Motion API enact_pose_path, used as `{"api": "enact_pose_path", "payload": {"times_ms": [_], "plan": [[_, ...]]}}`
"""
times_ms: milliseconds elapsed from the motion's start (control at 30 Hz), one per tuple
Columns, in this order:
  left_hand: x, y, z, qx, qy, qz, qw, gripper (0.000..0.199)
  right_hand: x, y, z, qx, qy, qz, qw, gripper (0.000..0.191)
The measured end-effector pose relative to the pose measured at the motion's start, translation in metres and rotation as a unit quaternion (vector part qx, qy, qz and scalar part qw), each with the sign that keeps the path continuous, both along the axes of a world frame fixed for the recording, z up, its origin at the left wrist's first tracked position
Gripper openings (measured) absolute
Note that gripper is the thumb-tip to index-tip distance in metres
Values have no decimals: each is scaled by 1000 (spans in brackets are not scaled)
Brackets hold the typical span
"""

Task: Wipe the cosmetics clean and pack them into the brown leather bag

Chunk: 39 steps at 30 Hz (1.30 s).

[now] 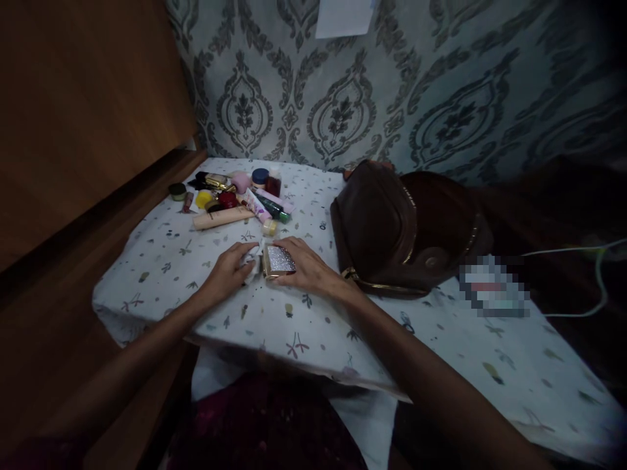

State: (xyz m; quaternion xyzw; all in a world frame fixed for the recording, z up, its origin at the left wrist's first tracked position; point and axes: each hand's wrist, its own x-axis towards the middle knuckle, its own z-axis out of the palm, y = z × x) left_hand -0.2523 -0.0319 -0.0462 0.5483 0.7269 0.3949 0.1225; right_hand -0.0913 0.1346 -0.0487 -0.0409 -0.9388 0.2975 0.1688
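Observation:
My right hand [304, 266] is closed round the right side of a glittery silver case [280, 259] with gold edges, low over the patterned cloth. Just left of the case, my left hand [232, 269] has its fingers closed on a crumpled white wipe [253, 254], which reaches the case's left edge. A small yellow-lidded jar [269, 227] stands right behind the case. Farther back lie a long peach tube [223, 217], a white and purple tube [257, 205], a green tube [275, 207] and a dark blue-lidded jar [260, 176].
A brown leather bag [392, 228] sits right of my hands on the cloth-covered table [196, 261]. A wooden cabinet [88, 117] rises at the left. Patterned wallpaper is behind. A pale cable [600, 281] runs at the far right, near a blurred-out item.

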Motion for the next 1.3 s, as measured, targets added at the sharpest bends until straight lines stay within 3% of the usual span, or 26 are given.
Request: {"api": "enact_pose_path", "payload": {"times_ms": [167, 400, 633, 767, 900, 1033, 1300], "plan": [[15, 4, 10, 68, 16, -34, 997, 40, 5, -3, -12, -104, 85, -36, 990, 80], [40, -15, 24, 118, 71, -105, 985, 45, 10, -10, -9, -241, 109, -100, 959, 83], [31, -14, 31, 113, 115, -62, 985, 46, 11, -18, -4, -404, 102, -28, 909, 78], [20, 1, 33, 122, 22, -14, 992, 38, 14, -23, 4, -520, 110, 30, 846, 67], [18, 12, 27, 92, -107, -12, 990, 39, 17, -26, 11, -667, 106, 38, 737, 48], [24, 18, 22, 100, -73, -12, 992, 38, 14, -21, 11, -751, 113, 20, 651, 37], [38, 16, 17, 121, 74, -40, 989, 37, 13, -14, 13, -788, 140, -14, 600, 49]]}}
